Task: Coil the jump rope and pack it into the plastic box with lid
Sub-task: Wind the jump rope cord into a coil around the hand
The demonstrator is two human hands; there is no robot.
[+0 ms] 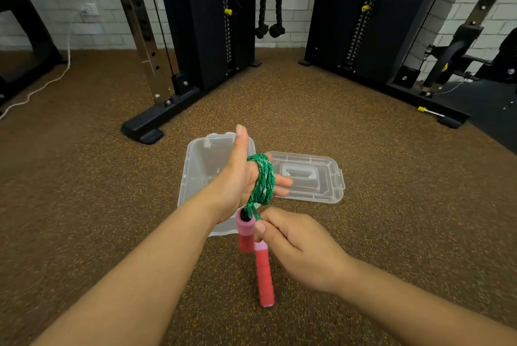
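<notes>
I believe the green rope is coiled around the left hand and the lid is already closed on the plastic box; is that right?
Not quite. The head view shows the lid lying on the floor to the right of the plastic box, which stands open. The rest holds: the green rope is coiled around the left hand.

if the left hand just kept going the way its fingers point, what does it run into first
Probably the lid: the left hand, wound with green rope, points its fingers right, over it. Depth is unclear, so it may pass above.
</notes>
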